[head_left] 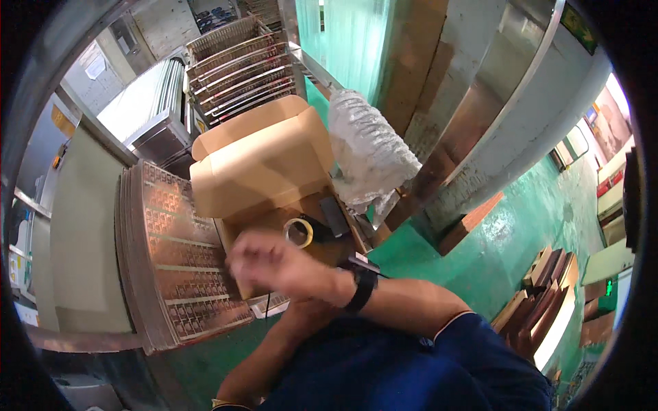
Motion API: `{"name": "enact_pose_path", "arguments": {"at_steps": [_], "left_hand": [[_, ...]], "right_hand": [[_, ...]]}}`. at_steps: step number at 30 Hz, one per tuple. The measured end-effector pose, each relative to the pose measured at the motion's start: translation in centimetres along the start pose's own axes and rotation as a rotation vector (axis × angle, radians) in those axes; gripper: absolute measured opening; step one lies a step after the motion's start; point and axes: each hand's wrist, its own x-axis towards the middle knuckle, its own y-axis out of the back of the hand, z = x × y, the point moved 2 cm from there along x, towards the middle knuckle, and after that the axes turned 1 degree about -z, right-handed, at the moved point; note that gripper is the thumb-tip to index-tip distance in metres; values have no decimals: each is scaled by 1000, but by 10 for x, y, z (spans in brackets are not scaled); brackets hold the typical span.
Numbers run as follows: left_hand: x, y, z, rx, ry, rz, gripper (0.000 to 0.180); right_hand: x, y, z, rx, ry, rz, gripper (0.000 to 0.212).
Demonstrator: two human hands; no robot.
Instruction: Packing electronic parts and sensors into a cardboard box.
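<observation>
The open brown cardboard box (267, 179) contained a yellow ring-shaped roll (309, 234) and, right of it, a dark grey rectangular block (334, 216).

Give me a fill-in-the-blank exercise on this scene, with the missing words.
Inside the open brown cardboard box, the ring-shaped roll is coloured ____.
The bare right hand has a wide wristband coloured ____.
In the picture, patterned copper-coloured sheets are stacked to the box's ____.
Crumpled translucent plastic wrap is to the box's ____.

Missing words: yellow; black; left; right.
</observation>
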Motion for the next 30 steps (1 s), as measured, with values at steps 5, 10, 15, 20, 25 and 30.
{"name": "enact_pose_path", "arguments": {"at_steps": [5,10,15,20,25,30], "left_hand": [[5,-7,0,50,50,-29,34],[4,-14,6,209,-44,-11,35],[2,-24,8,425,-165,-3,36],[-10,-37,16,882,-426,24,38],[-5,-60,5,817,-539,34,38],[5,-60,-5,807,-628,85,36]], "right_hand": [[-22,-55,0,-339,243,-466,16],[-24,-64,-2,-525,351,-608,18],[-16,-63,-14,-451,379,-542,19],[2,-22,-52,68,75,-187,17],[17,28,-72,972,129,122,38],[3,33,-80,1128,211,157,39]]}}
